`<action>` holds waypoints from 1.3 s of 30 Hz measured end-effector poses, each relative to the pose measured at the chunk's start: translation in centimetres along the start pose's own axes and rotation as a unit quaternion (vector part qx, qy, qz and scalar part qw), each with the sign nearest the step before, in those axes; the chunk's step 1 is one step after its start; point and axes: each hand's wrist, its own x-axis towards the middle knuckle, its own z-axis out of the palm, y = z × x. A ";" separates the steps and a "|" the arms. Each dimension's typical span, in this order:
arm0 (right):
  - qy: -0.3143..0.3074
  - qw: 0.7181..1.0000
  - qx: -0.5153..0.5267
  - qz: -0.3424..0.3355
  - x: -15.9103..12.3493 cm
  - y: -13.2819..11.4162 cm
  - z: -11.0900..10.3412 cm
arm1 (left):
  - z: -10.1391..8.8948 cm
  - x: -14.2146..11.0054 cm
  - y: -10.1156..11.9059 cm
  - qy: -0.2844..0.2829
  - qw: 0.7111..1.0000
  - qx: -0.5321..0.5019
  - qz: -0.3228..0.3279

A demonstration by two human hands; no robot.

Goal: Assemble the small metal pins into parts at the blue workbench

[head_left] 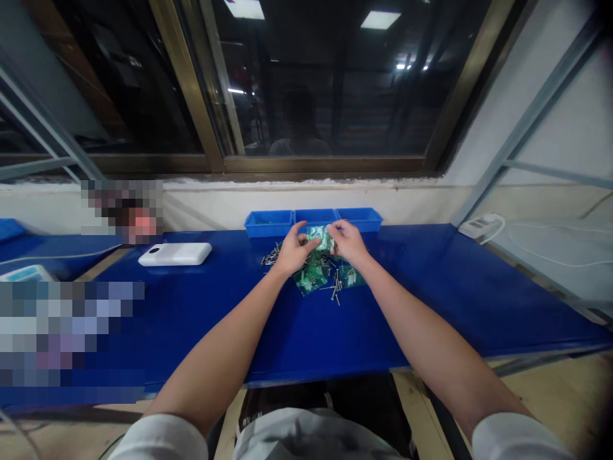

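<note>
Between my two hands is a small green plastic bag (pixel 320 237), raised a little above the blue tabletop. My left hand (pixel 295 249) pinches its left side between thumb and fingers. On the other side, my right hand (pixel 348 243) grips the bag's upper right edge. Below them lie more green bags (pixel 311 278) with small parts inside. Loose metal screws (pixel 337 281) are strewn in front of the bags, and a darker heap of screws (pixel 271 254) shows left of my left hand. My hands hide part of the pile.
Three joined blue bins (pixel 313 217) stand behind the pile against the wall. A white power bank-like box (pixel 175 253) lies to the left on the blue table (pixel 211 306). A white power strip (pixel 481 225) with a cable sits at the right back corner. Metal frame posts rise at both sides.
</note>
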 end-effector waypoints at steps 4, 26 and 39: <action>-0.019 0.995 0.088 0.049 -0.1 0.0 0.4 | 0.4 0.4 -0.4 0.050 0.989 -0.134 -0.042; 0.015 0.944 -0.229 -0.237 -0.2 0.4 -0.9 | -0.5 -0.6 0.5 0.115 0.938 0.248 0.215; -0.015 0.978 -0.181 -0.105 0.1 1.4 -1.0 | -0.4 -0.6 0.3 0.050 0.976 0.171 0.125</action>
